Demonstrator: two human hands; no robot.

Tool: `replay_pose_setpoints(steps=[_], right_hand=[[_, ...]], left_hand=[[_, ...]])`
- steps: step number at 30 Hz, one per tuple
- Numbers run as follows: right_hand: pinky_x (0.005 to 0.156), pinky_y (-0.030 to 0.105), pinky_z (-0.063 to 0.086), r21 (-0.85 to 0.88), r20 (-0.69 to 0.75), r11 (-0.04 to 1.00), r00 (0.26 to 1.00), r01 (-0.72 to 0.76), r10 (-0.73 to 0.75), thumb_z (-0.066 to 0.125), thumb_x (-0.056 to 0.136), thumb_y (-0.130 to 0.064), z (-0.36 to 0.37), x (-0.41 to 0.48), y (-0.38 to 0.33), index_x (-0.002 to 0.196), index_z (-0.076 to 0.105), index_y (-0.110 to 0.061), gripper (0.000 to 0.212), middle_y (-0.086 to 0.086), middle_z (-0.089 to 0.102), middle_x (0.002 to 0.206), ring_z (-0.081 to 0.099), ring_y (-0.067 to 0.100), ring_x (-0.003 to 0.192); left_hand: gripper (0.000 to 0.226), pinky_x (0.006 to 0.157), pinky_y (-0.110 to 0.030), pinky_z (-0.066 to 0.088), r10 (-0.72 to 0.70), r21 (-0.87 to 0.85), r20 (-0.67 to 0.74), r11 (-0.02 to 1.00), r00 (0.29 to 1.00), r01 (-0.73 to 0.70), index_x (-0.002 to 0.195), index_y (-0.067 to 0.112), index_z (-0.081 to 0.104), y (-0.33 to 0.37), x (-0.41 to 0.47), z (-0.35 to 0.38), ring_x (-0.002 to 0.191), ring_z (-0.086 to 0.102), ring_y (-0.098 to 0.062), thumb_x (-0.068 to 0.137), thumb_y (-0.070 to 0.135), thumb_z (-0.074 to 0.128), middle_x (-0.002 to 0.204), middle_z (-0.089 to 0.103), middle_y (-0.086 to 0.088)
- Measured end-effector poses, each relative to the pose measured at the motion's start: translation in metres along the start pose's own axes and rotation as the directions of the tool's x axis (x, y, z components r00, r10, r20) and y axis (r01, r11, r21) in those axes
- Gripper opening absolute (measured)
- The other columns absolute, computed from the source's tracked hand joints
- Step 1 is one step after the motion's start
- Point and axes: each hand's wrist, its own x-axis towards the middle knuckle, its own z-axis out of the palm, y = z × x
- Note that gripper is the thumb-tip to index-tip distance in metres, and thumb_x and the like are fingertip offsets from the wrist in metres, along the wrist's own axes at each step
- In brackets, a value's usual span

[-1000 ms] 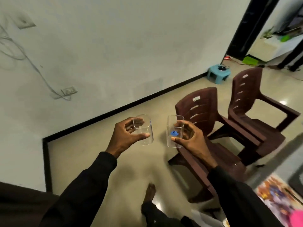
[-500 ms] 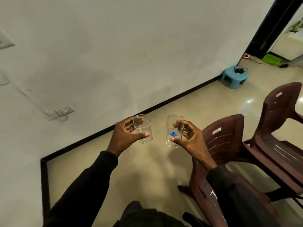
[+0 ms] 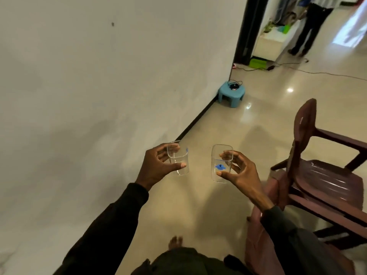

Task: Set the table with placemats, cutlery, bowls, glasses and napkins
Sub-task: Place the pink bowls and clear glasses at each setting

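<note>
I carry two clear glasses in front of me, above the floor. My left hand (image 3: 156, 165) grips one clear glass (image 3: 178, 162) between thumb and curled fingers. My right hand (image 3: 239, 171) grips a second clear glass (image 3: 219, 165), which bears a blue printed logo. Both glasses are held roughly upright, about a hand's width apart. No table, placemat, cutlery, bowl or napkin is in view.
A pale wall (image 3: 99, 86) runs along my left. Dark red plastic chairs (image 3: 321, 175) stand close at my right. A small blue stool (image 3: 231, 94) sits by the wall ahead, near a dark doorway (image 3: 250, 30). A person (image 3: 309, 26) stands beyond it; cables cross the floor.
My view has swung to the right along the wall, so the chairs slid to the right edge and the doorway came into sight. Both hands keep the same hold on their glasses.
</note>
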Motion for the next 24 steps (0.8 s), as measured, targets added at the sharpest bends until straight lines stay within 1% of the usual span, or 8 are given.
replay_pose_setpoints(steps=[2, 6, 11, 14, 19, 21, 24], right_hand=[[0.105, 0.035, 0.052, 0.004, -0.070, 1.000, 0.997, -0.008, 0.009, 0.092, 0.069, -0.016, -0.003, 0.033, -0.002, 0.127, 0.061, -0.017, 0.066, -0.005, 0.071, 0.122, 0.064, 0.014, 0.119], [0.104, 0.029, 0.052, 0.012, -0.159, 1.000, 0.987, -0.017, 0.019, 0.092, 0.068, -0.017, -0.012, 0.098, -0.003, 0.126, 0.062, -0.019, 0.065, -0.006, 0.070, 0.122, 0.064, 0.011, 0.118], [0.102, 0.022, 0.050, 0.025, -0.241, 0.999, 0.970, -0.024, 0.030, 0.090, 0.070, -0.014, -0.035, 0.175, 0.005, 0.127, 0.060, -0.016, 0.065, -0.004, 0.070, 0.124, 0.064, 0.009, 0.119], [0.102, 0.022, 0.051, 0.018, -0.277, 1.000, 0.960, -0.021, 0.025, 0.090, 0.070, -0.013, -0.058, 0.223, 0.015, 0.127, 0.060, -0.015, 0.065, -0.004, 0.070, 0.123, 0.064, 0.010, 0.119], [0.102, 0.023, 0.051, -0.003, -0.320, 1.000, 0.947, -0.023, 0.021, 0.089, 0.067, -0.026, -0.108, 0.310, 0.033, 0.129, 0.060, -0.014, 0.070, -0.007, 0.069, 0.122, 0.064, 0.008, 0.118], [0.103, 0.027, 0.052, -0.012, -0.344, 0.999, 0.938, -0.034, 0.028, 0.089, 0.068, -0.025, -0.134, 0.346, 0.040, 0.130, 0.059, -0.014, 0.069, -0.006, 0.069, 0.123, 0.064, 0.010, 0.118], [0.101, 0.030, 0.053, -0.029, -0.381, 0.999, 0.924, -0.035, 0.021, 0.091, 0.069, -0.017, -0.172, 0.396, 0.046, 0.128, 0.061, -0.015, 0.066, -0.006, 0.070, 0.121, 0.065, 0.010, 0.117]], left_hand=[[0.065, 0.106, -0.043, 0.053, 0.027, 0.011, 0.067, 1.000, 0.997, -0.028, 0.120, 0.015, 0.072, 0.008, 0.055, 0.002, 0.114, 0.071, -0.015, 0.061, 0.008, 0.099, 0.116, 0.077, 0.002], [0.064, 0.105, -0.038, 0.054, 0.060, 0.006, 0.168, 0.998, 0.984, -0.061, 0.120, 0.014, 0.072, 0.021, 0.148, 0.016, 0.113, 0.071, -0.012, 0.062, 0.007, 0.098, 0.116, 0.077, 0.001], [0.064, 0.106, -0.040, 0.054, 0.100, 0.017, 0.265, 0.994, 0.959, -0.108, 0.121, 0.017, 0.071, 0.028, 0.253, 0.049, 0.114, 0.070, -0.013, 0.063, 0.012, 0.099, 0.116, 0.076, 0.004], [0.066, 0.106, -0.041, 0.054, 0.117, 0.011, 0.299, 0.992, 0.947, -0.126, 0.123, 0.016, 0.071, 0.033, 0.310, 0.077, 0.115, 0.070, -0.014, 0.063, 0.012, 0.099, 0.117, 0.076, 0.002], [0.068, 0.105, -0.041, 0.055, 0.137, 0.012, 0.358, 0.988, 0.924, -0.151, 0.125, 0.016, 0.069, 0.045, 0.409, 0.137, 0.115, 0.070, -0.013, 0.063, 0.015, 0.099, 0.118, 0.076, 0.002], [0.069, 0.105, -0.042, 0.055, 0.134, 0.017, 0.382, 0.988, 0.914, -0.152, 0.126, 0.016, 0.069, 0.053, 0.450, 0.162, 0.115, 0.070, -0.013, 0.063, 0.015, 0.099, 0.118, 0.076, 0.003], [0.071, 0.105, -0.040, 0.054, 0.164, -0.003, 0.407, 0.984, 0.899, -0.178, 0.126, 0.014, 0.069, 0.067, 0.509, 0.201, 0.114, 0.070, -0.013, 0.062, 0.012, 0.099, 0.117, 0.076, 0.002]])
